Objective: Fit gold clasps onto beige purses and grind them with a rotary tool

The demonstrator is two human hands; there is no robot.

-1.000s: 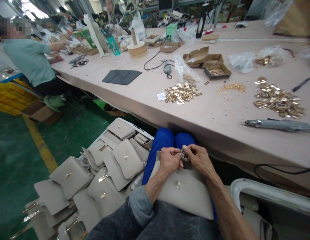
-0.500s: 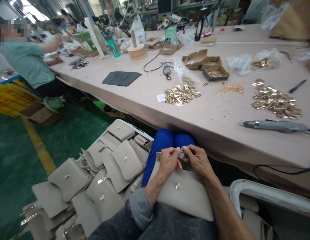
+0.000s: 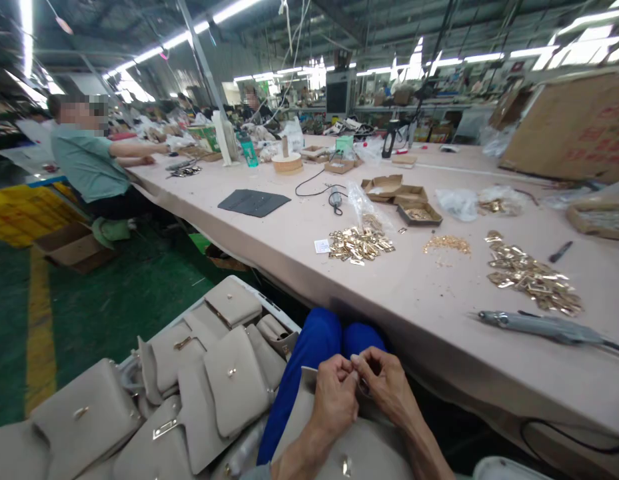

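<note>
A beige handbag with a small gold clasp lies across my lap, on blue trousers. My left hand is closed on the far edge of its flap, thumb and fingers pinched. My right hand grips the same edge from the other side, its thumb and fingertips meeting those of the left. Fingers mostly hide the spot between them, where the metal plate on the flap cannot be made out now.
To the left, a white bin holds several beige handbags. On the table lie gold plates, more gold fittings, tiny gold pieces, and an electric screwdriver. A co-worker sits at the far left.
The view has tilted up, so the hands and handbag sit lower in it. My fingertips have closed together, covering the metal plate that showed between them before.
</note>
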